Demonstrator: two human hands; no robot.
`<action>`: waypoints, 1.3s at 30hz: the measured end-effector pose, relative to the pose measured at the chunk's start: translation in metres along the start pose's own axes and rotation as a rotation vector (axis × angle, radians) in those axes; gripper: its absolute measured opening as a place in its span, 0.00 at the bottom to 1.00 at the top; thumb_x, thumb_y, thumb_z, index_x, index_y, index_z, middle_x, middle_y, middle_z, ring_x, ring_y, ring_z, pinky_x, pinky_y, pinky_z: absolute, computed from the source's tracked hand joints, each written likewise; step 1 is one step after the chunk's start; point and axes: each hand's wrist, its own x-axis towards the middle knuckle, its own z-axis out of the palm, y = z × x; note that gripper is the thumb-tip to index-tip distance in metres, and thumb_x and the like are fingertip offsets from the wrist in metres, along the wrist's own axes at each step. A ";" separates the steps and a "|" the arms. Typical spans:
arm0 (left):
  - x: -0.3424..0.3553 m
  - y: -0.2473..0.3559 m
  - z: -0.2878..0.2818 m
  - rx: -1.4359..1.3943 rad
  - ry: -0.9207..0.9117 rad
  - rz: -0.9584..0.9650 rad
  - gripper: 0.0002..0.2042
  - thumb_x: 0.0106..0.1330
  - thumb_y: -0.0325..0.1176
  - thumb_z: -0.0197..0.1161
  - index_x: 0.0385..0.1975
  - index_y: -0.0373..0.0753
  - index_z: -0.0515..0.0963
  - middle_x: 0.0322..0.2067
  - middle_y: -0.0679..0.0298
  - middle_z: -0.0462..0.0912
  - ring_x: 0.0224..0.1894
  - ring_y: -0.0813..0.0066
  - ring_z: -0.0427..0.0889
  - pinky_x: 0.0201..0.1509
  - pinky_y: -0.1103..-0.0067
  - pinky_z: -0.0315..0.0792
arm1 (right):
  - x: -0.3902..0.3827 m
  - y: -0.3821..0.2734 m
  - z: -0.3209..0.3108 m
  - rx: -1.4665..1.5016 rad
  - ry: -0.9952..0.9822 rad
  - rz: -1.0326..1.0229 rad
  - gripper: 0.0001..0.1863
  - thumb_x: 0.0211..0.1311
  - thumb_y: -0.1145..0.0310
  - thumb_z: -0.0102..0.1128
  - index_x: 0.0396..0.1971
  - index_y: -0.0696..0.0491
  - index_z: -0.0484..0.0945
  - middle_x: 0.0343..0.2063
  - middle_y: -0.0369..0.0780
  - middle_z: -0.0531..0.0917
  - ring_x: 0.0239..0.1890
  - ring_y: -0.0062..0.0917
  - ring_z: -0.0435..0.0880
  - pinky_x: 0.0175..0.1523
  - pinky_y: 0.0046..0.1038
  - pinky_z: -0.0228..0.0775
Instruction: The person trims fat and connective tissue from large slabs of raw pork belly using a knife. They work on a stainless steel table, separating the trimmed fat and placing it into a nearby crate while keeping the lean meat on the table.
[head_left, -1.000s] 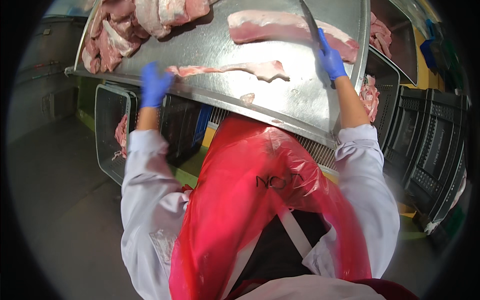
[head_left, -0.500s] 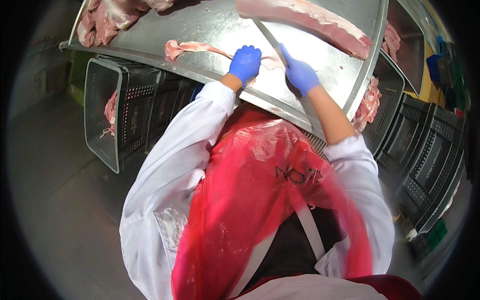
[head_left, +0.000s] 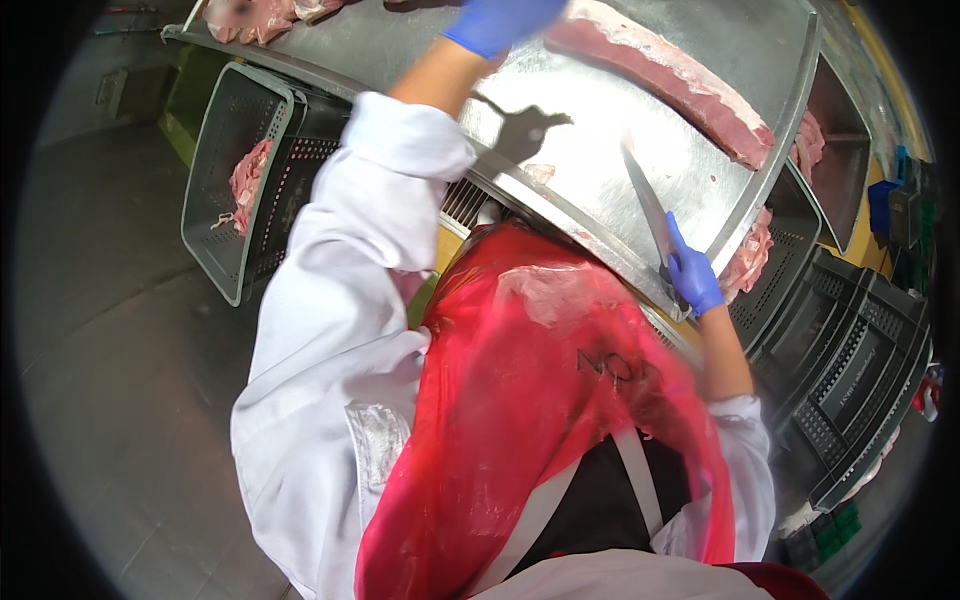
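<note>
My left hand (head_left: 505, 20), in a blue glove, is lifted over the upper part of the steel table (head_left: 420, 55), blurred and cut off at the top edge; its fingers and anything in them cannot be made out. My right hand (head_left: 692, 272), also gloved, is closed on the handle of a long knife (head_left: 648, 198), low at the table's front right, blade angled toward the middle. Above the blade lies a long pale-pink piece of meat (head_left: 660, 85) with white fat along it. Several cuts (head_left: 250, 20) lie at the back left, and a small scrap (head_left: 540, 172) near the front edge.
A grey perforated crate (head_left: 210, 260) holding meat scraps (head_left: 250, 185) is below the table's left. At the right are another crate (head_left: 800, 270) with meat, a steel tray (head_left: 845, 190) with meat, stacked dark crates (head_left: 840, 370) and blue and green plastic items (head_left: 882, 205).
My left hand has moved up and away from me, and the thin strip has left the middle of the table. My right hand and knife have moved down toward the front right.
</note>
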 end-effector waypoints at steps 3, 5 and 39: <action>0.032 -0.075 -0.030 -0.471 0.074 -0.338 0.07 0.69 0.29 0.56 0.44 0.38 0.77 0.35 0.56 0.79 0.34 0.59 0.77 0.38 0.67 0.73 | -0.003 -0.003 -0.007 0.165 0.088 0.058 0.44 0.62 0.76 0.52 0.78 0.36 0.49 0.25 0.54 0.81 0.25 0.38 0.81 0.40 0.36 0.73; 0.025 -0.101 -0.032 -0.644 0.069 -0.451 0.11 0.72 0.31 0.56 0.50 0.37 0.78 0.36 0.58 0.80 0.36 0.65 0.78 0.38 0.71 0.73 | -0.008 -0.019 -0.011 0.248 0.145 0.156 0.44 0.63 0.76 0.52 0.78 0.36 0.49 0.25 0.54 0.80 0.24 0.34 0.79 0.39 0.32 0.71; -0.205 0.038 0.113 -0.666 -0.936 -0.331 0.10 0.66 0.29 0.57 0.45 0.35 0.73 0.35 0.46 0.84 0.39 0.45 0.86 0.44 0.57 0.79 | 0.094 -0.121 0.014 -0.184 -0.093 0.208 0.45 0.63 0.73 0.50 0.78 0.32 0.42 0.31 0.55 0.84 0.33 0.52 0.84 0.42 0.49 0.74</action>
